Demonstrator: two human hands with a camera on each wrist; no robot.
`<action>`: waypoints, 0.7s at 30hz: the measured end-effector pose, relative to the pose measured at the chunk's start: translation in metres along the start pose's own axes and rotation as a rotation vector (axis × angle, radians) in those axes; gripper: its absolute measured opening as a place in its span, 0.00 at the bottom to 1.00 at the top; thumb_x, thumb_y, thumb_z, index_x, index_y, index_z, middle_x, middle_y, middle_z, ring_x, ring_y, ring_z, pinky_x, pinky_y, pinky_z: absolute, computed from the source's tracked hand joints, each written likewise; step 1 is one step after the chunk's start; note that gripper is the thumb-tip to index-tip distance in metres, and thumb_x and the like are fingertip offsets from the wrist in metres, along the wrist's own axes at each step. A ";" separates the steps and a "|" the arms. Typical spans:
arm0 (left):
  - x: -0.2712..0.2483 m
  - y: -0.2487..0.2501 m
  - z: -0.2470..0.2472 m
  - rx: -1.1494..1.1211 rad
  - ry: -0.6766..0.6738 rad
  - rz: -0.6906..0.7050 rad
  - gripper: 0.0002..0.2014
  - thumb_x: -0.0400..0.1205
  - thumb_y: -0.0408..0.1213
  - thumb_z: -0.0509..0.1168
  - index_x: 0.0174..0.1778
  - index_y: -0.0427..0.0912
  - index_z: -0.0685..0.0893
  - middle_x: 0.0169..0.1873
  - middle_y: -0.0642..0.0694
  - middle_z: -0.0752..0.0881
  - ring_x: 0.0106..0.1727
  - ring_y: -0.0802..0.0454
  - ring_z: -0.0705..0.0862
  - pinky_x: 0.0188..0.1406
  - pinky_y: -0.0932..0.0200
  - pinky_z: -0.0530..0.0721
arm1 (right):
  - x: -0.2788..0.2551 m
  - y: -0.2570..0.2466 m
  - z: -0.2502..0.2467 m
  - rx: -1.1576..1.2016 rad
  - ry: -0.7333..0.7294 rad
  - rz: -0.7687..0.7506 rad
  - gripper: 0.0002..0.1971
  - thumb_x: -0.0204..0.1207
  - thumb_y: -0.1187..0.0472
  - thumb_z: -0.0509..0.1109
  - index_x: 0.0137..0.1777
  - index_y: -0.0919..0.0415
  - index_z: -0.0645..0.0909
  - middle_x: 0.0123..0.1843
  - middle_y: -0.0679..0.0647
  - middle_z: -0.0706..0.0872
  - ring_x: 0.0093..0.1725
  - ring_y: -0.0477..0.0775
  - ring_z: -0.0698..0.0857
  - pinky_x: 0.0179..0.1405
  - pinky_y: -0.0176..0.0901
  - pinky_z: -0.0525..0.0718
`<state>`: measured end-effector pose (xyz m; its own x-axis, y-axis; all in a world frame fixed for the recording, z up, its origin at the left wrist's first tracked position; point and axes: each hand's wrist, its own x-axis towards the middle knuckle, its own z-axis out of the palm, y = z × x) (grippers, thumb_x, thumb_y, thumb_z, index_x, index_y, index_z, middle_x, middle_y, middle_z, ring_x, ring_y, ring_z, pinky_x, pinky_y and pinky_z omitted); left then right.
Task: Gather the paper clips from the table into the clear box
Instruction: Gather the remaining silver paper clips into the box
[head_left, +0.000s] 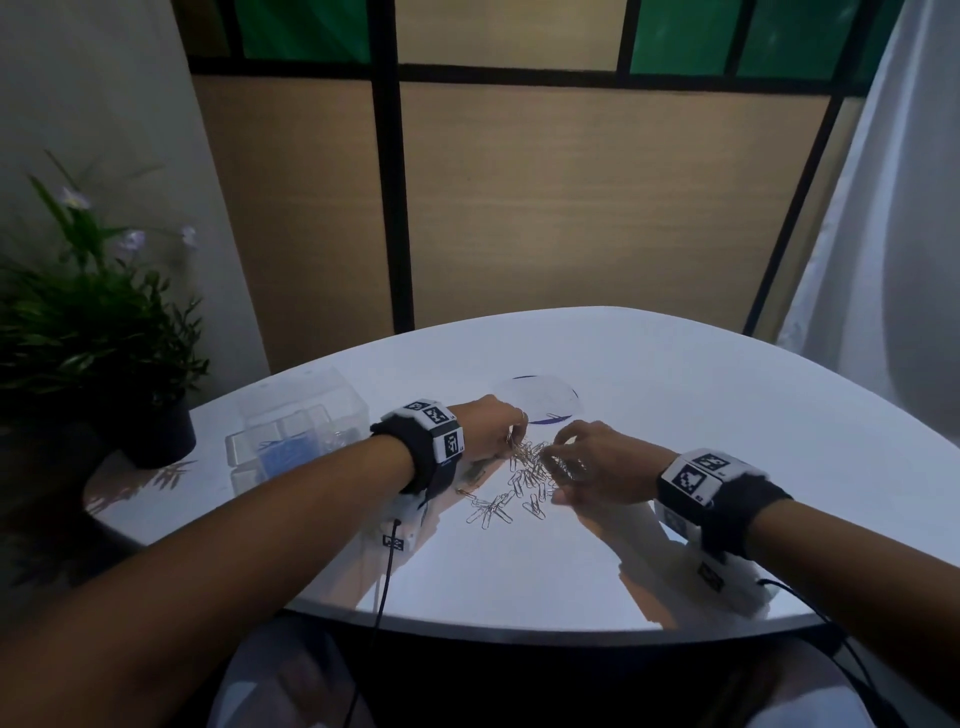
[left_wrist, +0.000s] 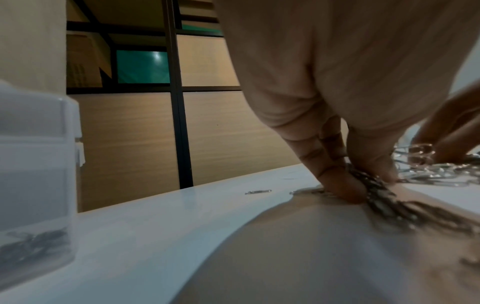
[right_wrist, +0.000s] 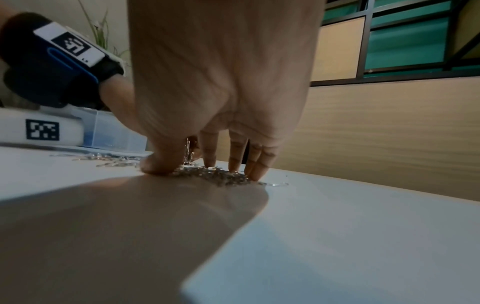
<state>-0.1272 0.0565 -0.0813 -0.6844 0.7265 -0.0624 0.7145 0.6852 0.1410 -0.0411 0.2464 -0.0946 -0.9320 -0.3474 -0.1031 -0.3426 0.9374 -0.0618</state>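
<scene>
Dozens of silver wire paper clips (head_left: 519, 480) lay between both hands on the white counter (head_left: 675, 415), the left hand (head_left: 485, 428) pinching a bunch, the right hand (head_left: 592, 462) raking spread-fingered; squeezing tightly should prevent spills before reaching the clear plastic box (head_left: 296, 431) beyond the left wrist.

Two hands over the pile, the left hand (head_left: 488, 426) and the right hand (head_left: 597, 467), and the silver paper clips (head_left: 519, 483) on the tabletop (head_left: 675, 415) are a tangled heap, way too many to count properly, dozens I'd say. One clear box (head_left: 296, 431) with a few compartments, one holding a bunch of blue clips (head_left: 283, 454). One potted plant (head_left: 104, 338), and one clear round lid (head_left: 540, 397).
</scene>
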 end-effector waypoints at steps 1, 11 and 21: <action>0.000 -0.001 -0.002 -0.009 0.002 0.001 0.10 0.81 0.32 0.66 0.58 0.40 0.83 0.53 0.41 0.87 0.55 0.45 0.84 0.43 0.62 0.72 | 0.003 -0.001 0.000 -0.021 0.049 -0.035 0.21 0.72 0.40 0.69 0.63 0.45 0.80 0.64 0.53 0.81 0.69 0.53 0.75 0.63 0.36 0.72; -0.032 -0.032 -0.065 -0.334 0.120 -0.007 0.05 0.79 0.24 0.67 0.45 0.37 0.81 0.36 0.45 0.85 0.33 0.40 0.87 0.35 0.46 0.91 | 0.018 -0.017 -0.015 -0.030 0.101 0.058 0.10 0.75 0.58 0.67 0.51 0.50 0.88 0.51 0.52 0.86 0.49 0.57 0.86 0.49 0.47 0.85; -0.098 -0.112 -0.108 -0.362 0.293 -0.218 0.06 0.80 0.20 0.65 0.44 0.34 0.79 0.32 0.44 0.83 0.27 0.52 0.82 0.28 0.58 0.88 | 0.040 -0.021 -0.052 0.104 0.141 0.090 0.06 0.72 0.68 0.73 0.44 0.60 0.90 0.39 0.52 0.91 0.34 0.42 0.85 0.35 0.22 0.79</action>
<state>-0.1559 -0.0976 0.0157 -0.8607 0.4884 0.1439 0.4904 0.7194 0.4919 -0.0777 0.2140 -0.0460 -0.9683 -0.2485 0.0267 -0.2495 0.9549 -0.1611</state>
